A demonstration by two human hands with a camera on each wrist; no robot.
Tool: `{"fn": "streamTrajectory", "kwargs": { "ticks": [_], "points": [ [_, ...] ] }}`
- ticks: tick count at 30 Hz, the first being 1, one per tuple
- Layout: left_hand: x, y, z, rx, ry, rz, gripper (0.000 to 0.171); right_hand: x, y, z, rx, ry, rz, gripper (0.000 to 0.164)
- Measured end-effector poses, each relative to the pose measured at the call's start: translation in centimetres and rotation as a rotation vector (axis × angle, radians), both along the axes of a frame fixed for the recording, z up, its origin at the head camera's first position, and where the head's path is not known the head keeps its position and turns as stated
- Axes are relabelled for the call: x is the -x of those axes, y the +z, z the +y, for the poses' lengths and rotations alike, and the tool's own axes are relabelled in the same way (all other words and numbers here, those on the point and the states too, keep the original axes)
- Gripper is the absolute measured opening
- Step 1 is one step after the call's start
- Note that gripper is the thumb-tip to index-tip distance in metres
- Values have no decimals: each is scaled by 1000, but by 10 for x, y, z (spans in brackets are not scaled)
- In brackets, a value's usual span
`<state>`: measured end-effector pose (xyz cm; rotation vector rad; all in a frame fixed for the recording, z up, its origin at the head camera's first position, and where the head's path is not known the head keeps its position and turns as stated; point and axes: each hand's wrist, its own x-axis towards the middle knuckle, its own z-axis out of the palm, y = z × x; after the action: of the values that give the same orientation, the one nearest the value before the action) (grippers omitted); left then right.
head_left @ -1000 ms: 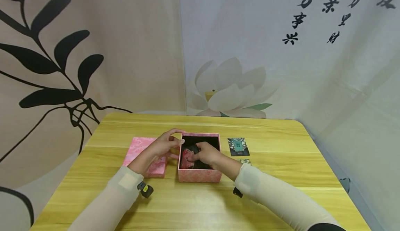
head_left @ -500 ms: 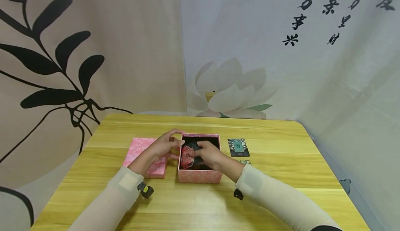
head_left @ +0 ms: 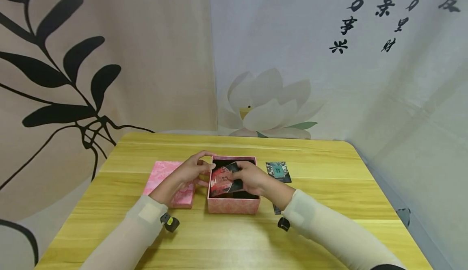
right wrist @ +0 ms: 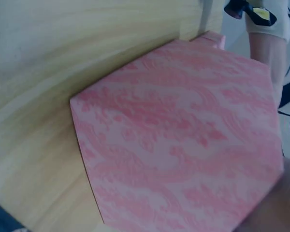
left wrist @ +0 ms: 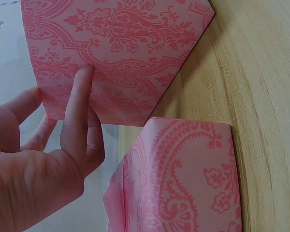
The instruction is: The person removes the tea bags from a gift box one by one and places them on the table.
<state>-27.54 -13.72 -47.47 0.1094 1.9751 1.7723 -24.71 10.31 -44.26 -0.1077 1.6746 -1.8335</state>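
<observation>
An open pink patterned box (head_left: 234, 206) with a dark inside stands mid-table. My left hand (head_left: 191, 170) is at its left side; in the left wrist view one straight finger presses the patterned wall (left wrist: 121, 63) and another fingertip touches the rim. Over the box opening, my right hand (head_left: 248, 177) pinches a flat red-and-black packet (head_left: 224, 182) by its right part, thumb on top. The packet lies tilted within the rim; its contents cannot be told. The right wrist view shows mostly the box wall (right wrist: 174, 130), which hides the fingers.
A pink lid (head_left: 166, 170) lies left of the box, partly under the left forearm. To the right is a flat dark packet with a teal label (head_left: 279, 170). Another dark packet (head_left: 276, 210) shows partly behind the right wrist. The table (head_left: 234, 241) is wooden.
My right hand has lifted the red-and-black packet up and right from the box's inside, so more of its face shows. The left hand has stayed at the box's side.
</observation>
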Motion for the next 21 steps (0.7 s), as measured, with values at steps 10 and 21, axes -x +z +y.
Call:
{"fn": "streamTrajectory", "kwargs": {
  "ticks": [10,21],
  "points": [
    [-1,0,-1,1,3,-4,54,2,10,26,30,-44,-43,29],
    [-1,0,0,5,-4,7,55,-4,16,55,61,-74,-80,45]
  ]
}}
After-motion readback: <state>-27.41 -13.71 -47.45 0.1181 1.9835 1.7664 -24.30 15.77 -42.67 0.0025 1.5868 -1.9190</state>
